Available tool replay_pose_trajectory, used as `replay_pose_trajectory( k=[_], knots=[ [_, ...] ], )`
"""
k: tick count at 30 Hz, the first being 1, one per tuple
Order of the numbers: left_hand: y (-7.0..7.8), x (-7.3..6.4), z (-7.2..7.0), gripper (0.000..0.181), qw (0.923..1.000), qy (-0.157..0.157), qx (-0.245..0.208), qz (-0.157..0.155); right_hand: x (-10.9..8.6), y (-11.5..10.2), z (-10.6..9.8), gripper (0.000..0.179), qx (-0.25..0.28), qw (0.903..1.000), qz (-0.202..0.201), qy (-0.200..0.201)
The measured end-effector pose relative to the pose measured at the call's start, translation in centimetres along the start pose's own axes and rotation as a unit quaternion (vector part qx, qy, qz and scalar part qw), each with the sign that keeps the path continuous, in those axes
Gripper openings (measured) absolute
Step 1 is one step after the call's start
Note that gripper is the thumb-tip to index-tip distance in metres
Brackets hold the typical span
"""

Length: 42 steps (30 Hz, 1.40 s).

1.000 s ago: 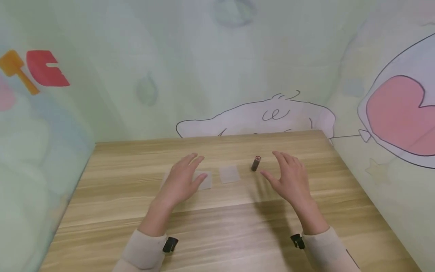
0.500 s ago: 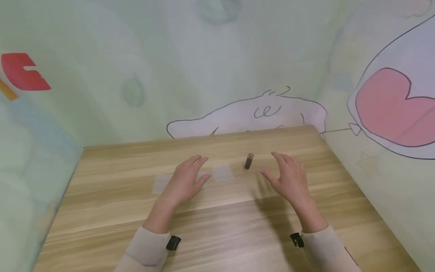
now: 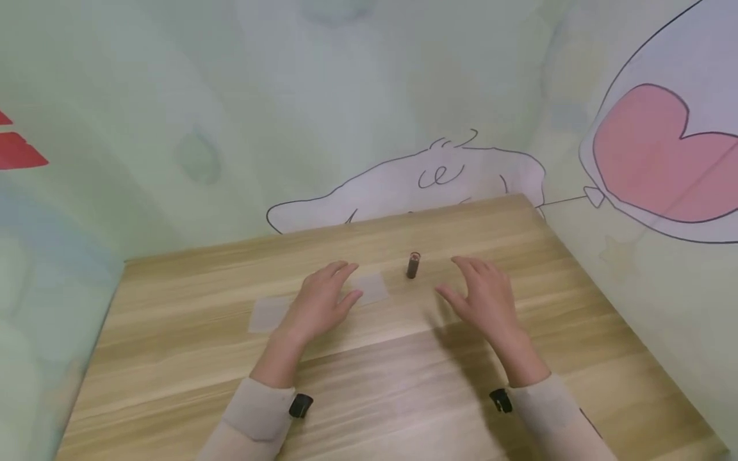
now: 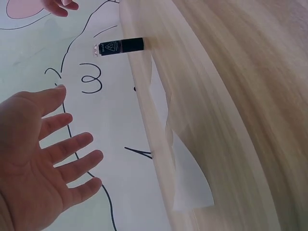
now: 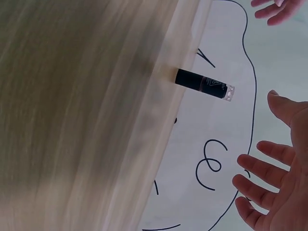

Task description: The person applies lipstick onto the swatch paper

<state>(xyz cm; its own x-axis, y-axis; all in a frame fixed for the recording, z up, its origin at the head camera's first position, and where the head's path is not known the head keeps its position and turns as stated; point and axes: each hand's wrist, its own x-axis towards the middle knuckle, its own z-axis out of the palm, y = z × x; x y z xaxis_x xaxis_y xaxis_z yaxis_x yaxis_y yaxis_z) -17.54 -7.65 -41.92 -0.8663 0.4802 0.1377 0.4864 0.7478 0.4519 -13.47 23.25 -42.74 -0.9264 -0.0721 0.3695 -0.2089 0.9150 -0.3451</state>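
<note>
A small black tube, shaped like a lipstick, stands upright on the wooden table. White print and a clear, shiny top show on it in the left wrist view and the right wrist view. My right hand hovers just right of the tube, fingers spread and holding nothing. Over two thin white sheets hangs my left hand, also relaxed with nothing in it. It covers parts of the left sheet and the right sheet. Both sheets lie flat, left of the tube.
A wall covering with cartoon drawings rises right behind the table's back edge. More of it flanks the table on the left and right, with a pink heart balloon drawn at right.
The head view has shifted and tilted, so the table, tube and sheets appear further left. Both hands keep their relaxed pose; the tube still stands.
</note>
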Motion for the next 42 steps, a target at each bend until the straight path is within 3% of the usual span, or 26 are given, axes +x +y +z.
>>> replay_pose_trajectory(
  k=[15,22,42],
  knots=[
    [1.0,3.3,1.6,0.053,0.9985,-0.054,-0.009,0.0,0.5,0.7,1.2,0.063,0.007,0.999,0.017,-0.04],
    [1.0,4.9,2.3,0.052,0.9981,-0.059,-0.014,0.012,1.1,1.0,1.9,0.063,0.019,0.9987,0.013,-0.046],
    [1.3,7.5,4.1,0.052,0.9946,-0.095,-0.042,0.002,2.6,1.0,4.5,0.062,0.022,0.9958,0.02,-0.087]
  ],
)
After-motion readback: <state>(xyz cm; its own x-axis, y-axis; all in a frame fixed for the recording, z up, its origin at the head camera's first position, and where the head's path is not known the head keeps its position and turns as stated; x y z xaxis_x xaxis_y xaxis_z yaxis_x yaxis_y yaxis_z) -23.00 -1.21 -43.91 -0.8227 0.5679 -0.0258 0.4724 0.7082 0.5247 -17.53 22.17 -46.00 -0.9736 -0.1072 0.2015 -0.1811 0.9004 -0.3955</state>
